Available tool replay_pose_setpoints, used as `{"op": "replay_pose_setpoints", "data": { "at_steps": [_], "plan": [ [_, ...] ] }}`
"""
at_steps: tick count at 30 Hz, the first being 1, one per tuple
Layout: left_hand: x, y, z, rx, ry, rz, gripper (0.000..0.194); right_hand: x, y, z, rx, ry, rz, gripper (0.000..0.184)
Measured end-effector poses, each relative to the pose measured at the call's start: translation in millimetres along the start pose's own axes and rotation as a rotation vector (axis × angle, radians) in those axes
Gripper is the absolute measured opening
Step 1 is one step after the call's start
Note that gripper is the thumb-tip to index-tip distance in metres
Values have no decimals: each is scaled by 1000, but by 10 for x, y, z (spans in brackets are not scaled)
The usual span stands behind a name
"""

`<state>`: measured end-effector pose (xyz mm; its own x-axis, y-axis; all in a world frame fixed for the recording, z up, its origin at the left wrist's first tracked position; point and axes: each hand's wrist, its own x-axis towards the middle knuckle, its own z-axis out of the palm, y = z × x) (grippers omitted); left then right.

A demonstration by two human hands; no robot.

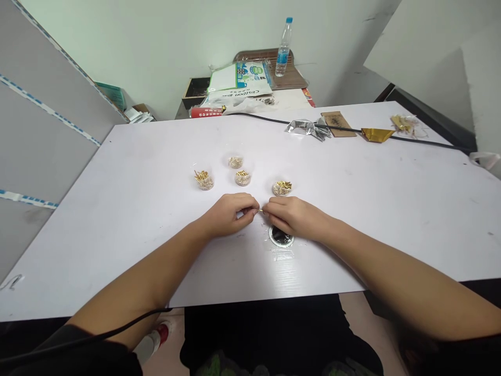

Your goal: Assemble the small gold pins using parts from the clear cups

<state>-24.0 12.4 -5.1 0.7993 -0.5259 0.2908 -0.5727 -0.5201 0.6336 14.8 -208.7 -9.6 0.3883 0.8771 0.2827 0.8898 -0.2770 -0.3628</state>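
Note:
My left hand (230,214) and my right hand (291,215) meet fingertip to fingertip over the white table (129,209), both pinched on one small gold pin (260,210) held between them. Just beyond the hands stand several small clear cups of gold pins: one at the left (204,179), two in the middle (235,162) (242,178), and one (282,188) right above my right hand. A round dark dish (281,237) taped to the table lies under my right wrist, partly hidden by it.
A black cable (415,140) runs across the far side of the table, past crumpled silver foil (307,128), a brown card (338,124) and gold foil bags (376,134). Behind the table, papers and a water bottle (283,48) sit on a chair.

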Motion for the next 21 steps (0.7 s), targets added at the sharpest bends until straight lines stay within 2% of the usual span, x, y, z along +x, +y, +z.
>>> {"op": "replay_pose_setpoints", "data": {
  "at_steps": [21],
  "plan": [
    [-6, -41, 45, 22, 34, 69, 10, -1, 30, 25, 20, -3, -20, 20]
  ]
}}
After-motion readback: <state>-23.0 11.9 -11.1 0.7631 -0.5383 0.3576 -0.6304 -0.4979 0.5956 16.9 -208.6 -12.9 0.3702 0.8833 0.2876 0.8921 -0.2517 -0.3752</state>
